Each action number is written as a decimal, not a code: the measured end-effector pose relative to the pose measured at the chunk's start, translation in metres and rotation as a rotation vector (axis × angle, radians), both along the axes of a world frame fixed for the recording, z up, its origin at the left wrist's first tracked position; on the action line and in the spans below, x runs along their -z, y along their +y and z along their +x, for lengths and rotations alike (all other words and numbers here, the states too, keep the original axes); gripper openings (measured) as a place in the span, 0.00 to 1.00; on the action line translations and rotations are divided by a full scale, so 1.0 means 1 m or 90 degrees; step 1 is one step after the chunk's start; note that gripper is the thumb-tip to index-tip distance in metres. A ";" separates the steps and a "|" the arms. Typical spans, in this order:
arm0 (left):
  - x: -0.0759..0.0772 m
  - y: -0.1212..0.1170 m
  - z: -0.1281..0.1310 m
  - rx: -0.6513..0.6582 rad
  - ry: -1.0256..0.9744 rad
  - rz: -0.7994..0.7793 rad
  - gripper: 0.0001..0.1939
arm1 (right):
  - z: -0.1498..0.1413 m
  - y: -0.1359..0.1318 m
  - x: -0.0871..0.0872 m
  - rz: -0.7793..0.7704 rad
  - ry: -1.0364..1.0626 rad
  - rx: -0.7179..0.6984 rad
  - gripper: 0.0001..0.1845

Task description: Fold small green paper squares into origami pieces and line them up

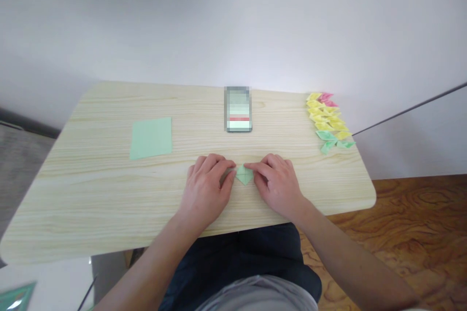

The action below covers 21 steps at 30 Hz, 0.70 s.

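At your far left, a pale green square paper sheet (151,138) lies flat on the light wood-grain table (91,194), its face plain. Next comes your left hand (206,189), fingers bent, with the thumb and index tips at the left corner of a small pale green folded paper piece (244,175); you cannot tell whether they pinch it or only steady it. Beyond that piece, a dark-edged rectangular phone (239,109) lies near the wall; its screen is blurred into blocks, showing pale green and a red band, and any writing is unreadable. The folded piece sits on the table between your hands, near the front edge, roughly diamond-shaped, with a crease line running across it and a point towards you. Your right hand (277,182) grasps its right side, index finger along the top, thumb below. At far right lie clustered yellow, pink and green pointed folded-paper shapes (328,116).
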<state>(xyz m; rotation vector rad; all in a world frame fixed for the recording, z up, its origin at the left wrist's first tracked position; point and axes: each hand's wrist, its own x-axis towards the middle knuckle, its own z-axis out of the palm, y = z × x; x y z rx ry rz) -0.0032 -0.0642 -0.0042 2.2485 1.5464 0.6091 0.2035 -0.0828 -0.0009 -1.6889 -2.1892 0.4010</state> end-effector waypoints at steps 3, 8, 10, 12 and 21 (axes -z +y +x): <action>0.000 -0.002 0.004 0.003 0.005 0.012 0.10 | 0.000 0.001 0.002 0.010 0.010 0.002 0.15; 0.000 -0.003 0.011 -0.025 -0.011 0.014 0.10 | -0.002 0.002 0.004 0.028 0.029 0.031 0.15; 0.000 -0.002 0.014 -0.035 -0.026 0.009 0.10 | -0.003 0.003 0.004 0.027 0.034 0.034 0.15; -0.001 -0.001 0.016 -0.039 -0.038 0.000 0.10 | -0.003 0.004 0.004 0.026 0.043 0.031 0.16; -0.001 0.005 0.020 -0.030 -0.082 -0.041 0.10 | 0.000 0.014 0.002 0.007 0.160 0.024 0.17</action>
